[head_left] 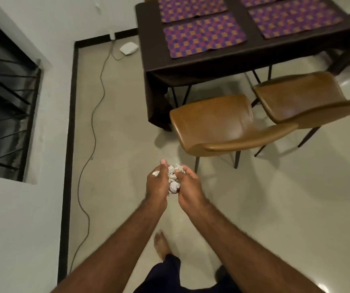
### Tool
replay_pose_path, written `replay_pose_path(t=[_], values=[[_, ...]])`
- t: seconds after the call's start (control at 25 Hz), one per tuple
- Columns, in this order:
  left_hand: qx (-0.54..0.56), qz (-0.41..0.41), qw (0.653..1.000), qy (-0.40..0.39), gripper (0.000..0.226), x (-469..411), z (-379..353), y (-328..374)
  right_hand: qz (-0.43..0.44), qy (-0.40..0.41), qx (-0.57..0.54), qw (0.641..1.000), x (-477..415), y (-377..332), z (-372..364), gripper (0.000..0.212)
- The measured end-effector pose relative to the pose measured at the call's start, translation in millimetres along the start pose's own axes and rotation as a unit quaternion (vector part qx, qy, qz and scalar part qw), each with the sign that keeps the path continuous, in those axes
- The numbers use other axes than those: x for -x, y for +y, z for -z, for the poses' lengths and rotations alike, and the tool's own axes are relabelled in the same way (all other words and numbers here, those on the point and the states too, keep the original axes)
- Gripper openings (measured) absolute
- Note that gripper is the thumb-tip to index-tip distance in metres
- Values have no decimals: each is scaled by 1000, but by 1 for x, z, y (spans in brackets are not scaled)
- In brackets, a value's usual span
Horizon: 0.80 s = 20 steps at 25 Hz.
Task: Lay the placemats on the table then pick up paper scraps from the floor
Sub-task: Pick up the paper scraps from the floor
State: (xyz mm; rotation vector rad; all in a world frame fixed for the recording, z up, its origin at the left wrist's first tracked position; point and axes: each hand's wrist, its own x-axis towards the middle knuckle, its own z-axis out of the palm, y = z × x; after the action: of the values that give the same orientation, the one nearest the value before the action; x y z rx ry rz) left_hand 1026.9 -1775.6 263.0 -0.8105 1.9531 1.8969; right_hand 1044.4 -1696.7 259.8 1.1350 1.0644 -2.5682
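Several crumpled white paper scraps (173, 180) are bunched between my two hands, held out in front of me above the floor. My left hand (156, 182) grips them from the left, thumb raised. My right hand (189, 185) curls round them from the right. Several purple and orange checked placemats (203, 35) lie flat on the dark table (212, 62) at the top of the view.
Two brown leather chairs (222, 123) stand in front of the table. A thin cable (94, 123) runs along the floor to a white device (128, 48) by the wall. A barred window (5, 98) is at the left. My bare foot (161, 244) is on the floor.
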Motion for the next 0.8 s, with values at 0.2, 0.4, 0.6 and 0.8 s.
replay_pose_path(t=[0.2,0.4,0.6,0.8], values=[[-33,9,997,-66,46,68,-135,-34,27,49,-37,998,21,-79,129,19],[-91,6,985,-149,48,120,-271,-56,83,111,-96,986,37,-166,242,22],[-154,5,961,-228,53,149,-372,-63,121,173,-174,962,38,-230,322,23],[-178,8,930,-322,57,152,-461,-67,160,211,-221,939,28,-291,378,25]])
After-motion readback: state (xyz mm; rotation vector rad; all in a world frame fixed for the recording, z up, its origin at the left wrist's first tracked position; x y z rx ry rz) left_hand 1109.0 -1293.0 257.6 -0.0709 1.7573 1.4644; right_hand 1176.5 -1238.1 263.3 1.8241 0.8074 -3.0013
